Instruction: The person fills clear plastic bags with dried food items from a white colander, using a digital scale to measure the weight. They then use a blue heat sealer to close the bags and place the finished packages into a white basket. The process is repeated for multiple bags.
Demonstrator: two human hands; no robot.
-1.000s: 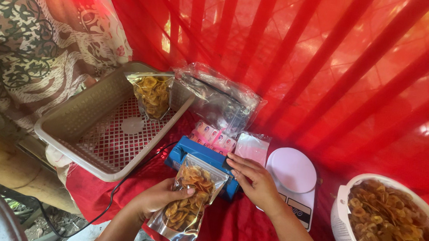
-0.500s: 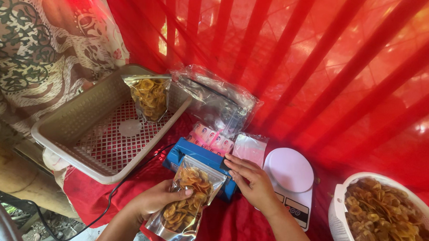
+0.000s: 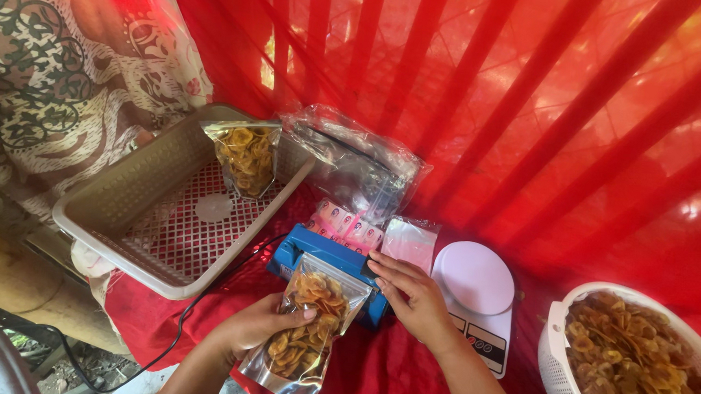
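Clear pouch of yellow chips (image 3: 307, 329) sits low in the frame, left of centre, its top edge laid across the blue heat sealer (image 3: 328, 268). The left hand (image 3: 260, 325) grips the pouch's side, fingers wrapped round it. The right hand (image 3: 411, 296) presses flat on the sealer's bar, fingers extended, holding nothing. White scale (image 3: 477, 299) lies just right. Beige basket (image 3: 122, 203), centre left, contains a second filled pouch (image 3: 246, 158). White colander of chips (image 3: 625, 360) occupies the lower right.
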